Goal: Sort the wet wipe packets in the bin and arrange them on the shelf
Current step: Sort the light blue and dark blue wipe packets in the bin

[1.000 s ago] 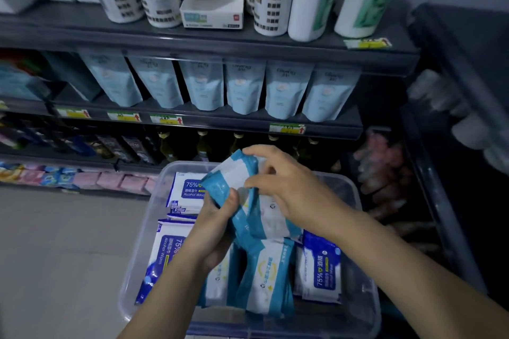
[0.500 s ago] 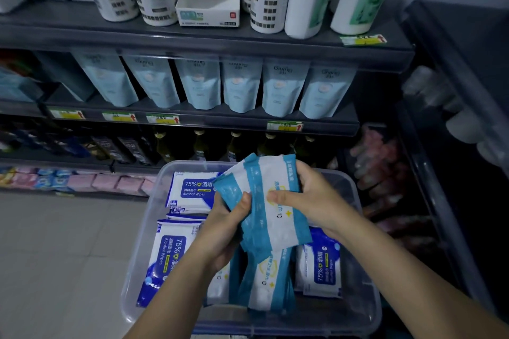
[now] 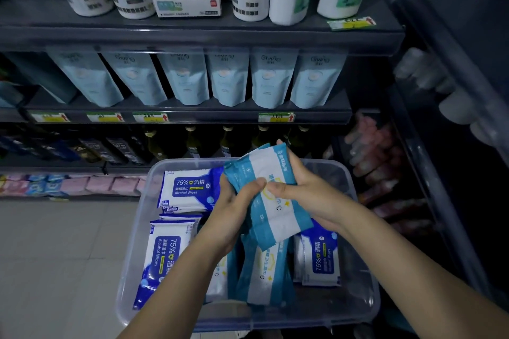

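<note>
Both hands point(image 3: 275, 201) grip teal wipe packets point(image 3: 271, 195) above the bin point(image 3: 137, 242).

In the bin point(image 3: 358, 297), the far-left blue-and-white packet point(image 3: 190, 187) reads "75% 酒精", "酒精湿巾" and "Alcohol Wipes". The near-left packet point(image 3: 165, 256) carries "75%" and "Alcohol Wipes" turned sideways, and the right packet point(image 3: 321, 259) shows "75%". The pale blue pouches point(image 3: 268, 80) on the middle shelf point(image 3: 192, 115) read "Giving". Print on the teal-and-white packet point(image 3: 278, 217) and the price tags point(image 3: 276, 117) is too blurred to read.
</note>
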Tool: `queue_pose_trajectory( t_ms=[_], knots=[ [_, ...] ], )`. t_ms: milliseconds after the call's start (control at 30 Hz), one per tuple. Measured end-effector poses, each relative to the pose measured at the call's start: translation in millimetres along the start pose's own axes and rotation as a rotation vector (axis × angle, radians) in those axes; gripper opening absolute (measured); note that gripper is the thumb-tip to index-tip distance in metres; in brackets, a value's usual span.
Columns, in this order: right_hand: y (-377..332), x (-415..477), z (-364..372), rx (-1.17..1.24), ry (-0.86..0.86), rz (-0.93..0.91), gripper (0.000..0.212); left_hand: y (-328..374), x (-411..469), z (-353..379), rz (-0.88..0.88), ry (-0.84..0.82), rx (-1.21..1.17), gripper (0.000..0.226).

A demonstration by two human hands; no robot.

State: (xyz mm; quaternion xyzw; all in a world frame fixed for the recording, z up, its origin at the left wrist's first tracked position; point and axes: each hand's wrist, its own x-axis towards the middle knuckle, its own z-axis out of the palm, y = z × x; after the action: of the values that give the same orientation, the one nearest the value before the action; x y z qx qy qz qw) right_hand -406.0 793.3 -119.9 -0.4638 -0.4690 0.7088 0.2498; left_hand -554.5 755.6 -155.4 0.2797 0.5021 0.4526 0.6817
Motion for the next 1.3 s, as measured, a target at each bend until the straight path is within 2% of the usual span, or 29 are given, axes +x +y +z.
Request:
queue_pose_trajectory(
  t_ms=[200, 333, 433, 500, 567, 633, 733, 800, 967, 1167, 1233, 1300],
  knots=[
    [3, -6, -21, 0.109, 0.078, -0.005, 0.066, 14, 20, 23, -0.031, -0.120, 0.118, 0.033],
    [8, -13, -34, 0.146, 0.201, -0.042, 0.069, 10, 37, 40, -0.111, -0.195, 0.137, 0.065],
    [13, -21, -43, 0.170, 0.290, -0.089, 0.049, 1, 49, 46, -0.160, -0.300, 0.265, 0.091],
    [17, -26, -49, 0.200, 0.362, -0.108, 0.043, -4, 53, 47, -0.085, -0.278, 0.448, 0.101],
    [24, -30, -56, 0.241, 0.436, -0.108, 0.041, -11, 55, 38, 0.105, -0.184, 0.692, 0.088],
    [31, -35, -63, 0.260, 0.480, -0.094, 0.038, -21, 52, 20, 0.294, -0.164, 0.990, 0.066],
    [40, -38, -69, 0.230, 0.489, -0.064, 0.045, -46, 43, -5, 0.319, -0.311, 1.408, 0.044],
    [45, -38, -70, 0.195, 0.485, -0.048, 0.051, -62, 35, -15, 0.298, -0.401, 1.523, 0.040],
    [48, -29, -70, 0.138, 0.469, -0.014, 0.059, -73, 23, -27, 0.245, -0.346, 1.433, 0.035],
    [37, -20, -74, 0.121, 0.478, -0.016, 0.053, -65, 32, -26, 0.147, -0.321, 1.306, 0.041],
    [32, -20, -78, 0.118, 0.484, -0.017, 0.051, -56, 40, -19, 0.106, -0.256, 1.183, 0.046],
    [27, -20, -83, 0.118, 0.495, -0.029, 0.048, -47, 53, -7, 0.055, -0.128, 1.160, 0.042]
  ],
)
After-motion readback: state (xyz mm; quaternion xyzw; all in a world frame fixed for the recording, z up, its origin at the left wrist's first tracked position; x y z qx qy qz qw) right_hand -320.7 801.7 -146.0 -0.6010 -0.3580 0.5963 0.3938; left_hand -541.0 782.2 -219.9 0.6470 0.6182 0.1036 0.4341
